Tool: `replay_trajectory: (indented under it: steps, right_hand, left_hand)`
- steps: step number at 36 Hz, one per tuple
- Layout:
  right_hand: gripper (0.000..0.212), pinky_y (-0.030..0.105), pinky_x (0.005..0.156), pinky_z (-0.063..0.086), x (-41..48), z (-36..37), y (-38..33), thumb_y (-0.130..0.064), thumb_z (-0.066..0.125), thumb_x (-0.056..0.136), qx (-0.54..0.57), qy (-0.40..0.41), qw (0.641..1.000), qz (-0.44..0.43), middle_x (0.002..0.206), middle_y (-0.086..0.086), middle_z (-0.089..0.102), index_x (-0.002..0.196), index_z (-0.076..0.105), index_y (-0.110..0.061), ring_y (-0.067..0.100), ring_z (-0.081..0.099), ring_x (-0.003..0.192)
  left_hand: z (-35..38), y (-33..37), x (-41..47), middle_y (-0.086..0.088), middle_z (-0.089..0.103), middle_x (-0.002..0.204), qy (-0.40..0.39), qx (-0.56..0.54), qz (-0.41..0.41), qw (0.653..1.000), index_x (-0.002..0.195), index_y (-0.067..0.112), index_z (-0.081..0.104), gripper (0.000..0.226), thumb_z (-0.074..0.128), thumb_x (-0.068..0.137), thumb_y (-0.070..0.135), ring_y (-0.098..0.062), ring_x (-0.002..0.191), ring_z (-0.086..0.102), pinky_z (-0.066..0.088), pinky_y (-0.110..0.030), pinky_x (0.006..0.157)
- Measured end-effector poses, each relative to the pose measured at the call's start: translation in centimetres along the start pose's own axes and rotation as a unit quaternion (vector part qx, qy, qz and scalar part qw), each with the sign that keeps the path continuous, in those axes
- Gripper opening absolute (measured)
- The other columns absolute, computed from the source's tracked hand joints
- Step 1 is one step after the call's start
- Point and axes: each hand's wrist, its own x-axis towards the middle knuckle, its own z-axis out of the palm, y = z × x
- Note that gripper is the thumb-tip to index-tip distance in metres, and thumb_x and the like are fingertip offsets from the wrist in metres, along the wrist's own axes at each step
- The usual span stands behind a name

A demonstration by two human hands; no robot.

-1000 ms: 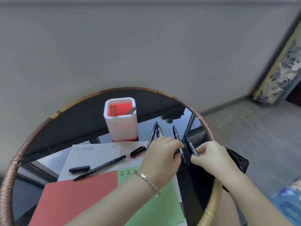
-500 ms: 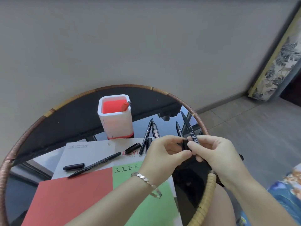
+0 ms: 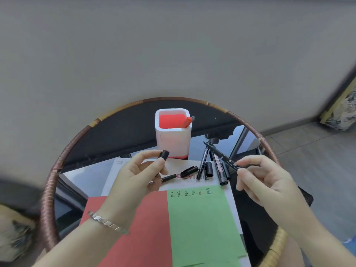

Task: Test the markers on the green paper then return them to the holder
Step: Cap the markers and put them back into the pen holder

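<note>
The person's left hand (image 3: 134,176) pinches a small black plastic cap (image 3: 164,154) between thumb and fingertips, held up just in front of the white square holder with the red inside (image 3: 173,143). The right hand (image 3: 264,180) pinches a slim black marker (image 3: 221,156) near its rear end, its bare tip pointing to the far left, over the other black markers (image 3: 218,170) lying right of the holder. The green paper sheet (image 3: 200,228) lies near, between the hands, with a row of written marks along its far edge. I judge this marker uncapped but not yet tested. The next move calls for turning the tip down onto free green space by that row.
</note>
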Motion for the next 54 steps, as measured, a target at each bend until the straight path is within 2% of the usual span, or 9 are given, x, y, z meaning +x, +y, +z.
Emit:
replay_trajectory:
  steps: [8,11,16,34,40,46,49,52,54]
  right_hand:
    - [0.016,0.015,0.039,0.037,-0.2,1.3,-1.4,-0.024,0.059,0.067,0.103,-0.028,0.994,0.021,0.054,0.011,0.066,0.072,0.074,-0.020,0.009,0.043,0.039]
    - [0.027,0.015,0.041,0.039,-0.2,1.4,-1.3,-0.045,0.070,0.062,0.092,-0.050,0.994,0.018,0.056,0.010,0.067,0.074,0.075,-0.021,0.009,0.043,0.040]
    - [0.017,0.015,0.044,0.040,-0.3,1.4,-1.5,-0.024,0.060,0.067,0.080,-0.042,0.995,0.035,0.053,0.010,0.067,0.071,0.074,-0.016,0.010,0.040,0.039]
    - [0.018,0.009,0.045,0.038,-0.8,2.0,-1.8,-0.035,0.064,0.059,0.008,-0.053,0.999,0.009,0.046,0.006,0.064,0.061,0.073,-0.019,0.003,0.048,0.039]
    - [0.015,0.011,0.043,0.043,-1.0,2.3,-2.7,-0.031,0.071,0.046,0.004,-0.036,0.999,-0.011,0.044,0.000,0.064,0.056,0.074,-0.020,0.007,0.056,0.038]
    - [0.029,0.017,0.034,0.032,-0.5,2.1,-1.8,-0.040,0.077,0.052,0.116,-0.062,0.991,0.030,0.039,0.005,0.054,0.057,0.074,-0.012,0.011,0.037,0.031]
    - [0.050,0.011,0.034,0.027,-0.3,1.9,-1.2,-0.049,0.087,0.034,0.173,-0.114,0.975,0.084,0.037,0.000,0.050,0.056,0.071,-0.007,0.009,0.034,0.030]
    - [0.054,0.010,0.034,0.025,-0.1,1.7,-1.0,-0.048,0.089,0.029,0.183,-0.142,0.967,0.110,0.038,0.000,0.049,0.057,0.070,-0.007,0.008,0.033,0.030]
    - [0.054,0.010,0.033,0.026,0.0,1.7,-1.1,-0.049,0.088,0.031,0.172,-0.140,0.970,0.099,0.038,0.001,0.050,0.060,0.071,-0.006,0.008,0.033,0.031]
  left_hand:
    - [-1.5,-0.6,-0.9,0.005,0.054,0.059,-0.019,-0.004,-0.017,1.000,0.087,0.014,0.070,0.016,0.054,0.087,0.013,-0.008,0.050,0.046,0.045,-0.017,0.050]
    - [-1.4,-0.8,-0.9,0.004,0.055,0.059,-0.019,-0.008,-0.024,0.999,0.082,0.015,0.071,0.017,0.055,0.086,0.013,-0.008,0.049,0.046,0.045,-0.019,0.050]
    - [-1.0,-0.9,-0.8,0.005,0.055,0.058,-0.029,-0.006,-0.022,0.999,0.088,0.012,0.069,0.015,0.054,0.086,0.014,-0.007,0.048,0.046,0.044,-0.020,0.052]
    - [0.9,-0.7,-2.0,0.011,0.052,0.049,-0.130,0.111,0.037,0.985,0.084,0.010,0.066,0.010,0.057,0.086,0.010,-0.004,0.044,0.042,0.036,-0.013,0.049]
    - [1.4,-0.5,-2.1,0.014,0.047,0.045,-0.163,0.093,0.055,0.981,0.076,0.014,0.059,0.017,0.066,0.077,0.030,-0.003,0.044,0.039,0.034,-0.014,0.048]
    - [1.7,-0.1,-2.3,0.022,0.059,0.065,-0.154,0.165,0.220,0.949,0.076,0.025,0.056,0.012,0.067,0.075,0.027,0.003,0.057,0.053,0.039,-0.008,0.056]
    - [1.4,-0.4,-2.0,0.017,0.058,0.081,-0.164,0.261,0.359,0.881,0.084,0.030,0.051,0.015,0.058,0.083,0.044,-0.006,0.068,0.058,0.048,-0.017,0.062]
    - [1.1,-1.0,-1.4,0.011,0.052,0.081,-0.165,0.322,0.456,0.813,0.090,0.019,0.050,0.017,0.049,0.091,0.036,-0.010,0.067,0.054,0.047,-0.019,0.060]
    - [1.2,-1.1,-1.3,0.017,0.056,0.084,-0.151,0.289,0.442,0.836,0.088,0.021,0.051,0.017,0.051,0.090,0.039,-0.004,0.069,0.057,0.048,-0.014,0.062]
